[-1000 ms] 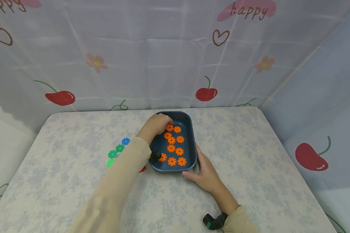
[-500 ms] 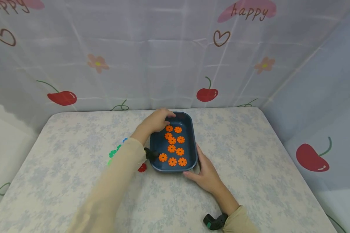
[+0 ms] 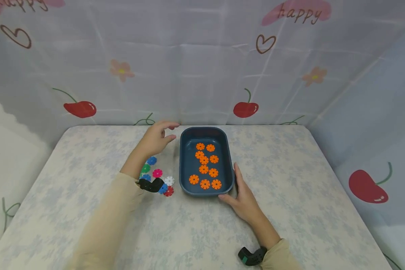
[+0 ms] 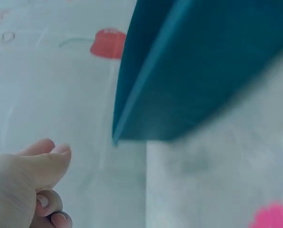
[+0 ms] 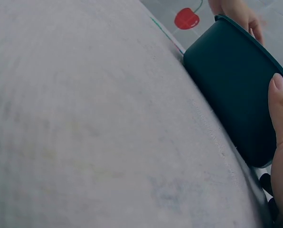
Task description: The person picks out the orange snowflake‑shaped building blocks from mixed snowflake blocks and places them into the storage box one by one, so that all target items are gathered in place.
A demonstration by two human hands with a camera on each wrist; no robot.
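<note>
A deep dark-blue tray [image 3: 182, 165] lies on the table with several orange notched discs [image 3: 214, 159] flat on its bottom. My right hand [image 3: 244, 202] holds the near right corner, thumb at the front wall [image 5: 236, 90] and fingers along the right side. Just off the far left corner hovers my left hand [image 3: 158, 139], thumb and index finger apart with nothing between them; its other fingers are loosely curled in the left wrist view [image 4: 27, 180]. Left of the tray, partly under the left forearm, lie loose notched discs: pink [image 3: 157, 173], white [image 3: 169, 181], red [image 3: 168, 191], blue [image 3: 152, 160] and green [image 3: 146, 168].
The pale patterned table [image 3: 290, 180] extends on both sides of the tray. Behind its far edge hangs a white curtain [image 3: 202, 75] with printed cherries and hearts. A black wrist device [image 3: 152, 185] on the left arm hangs over the loose discs.
My left hand has come out of the tray and moved left past its rim, uncovering the far left corner and more loose discs. My right hand stays at the tray's corner.
</note>
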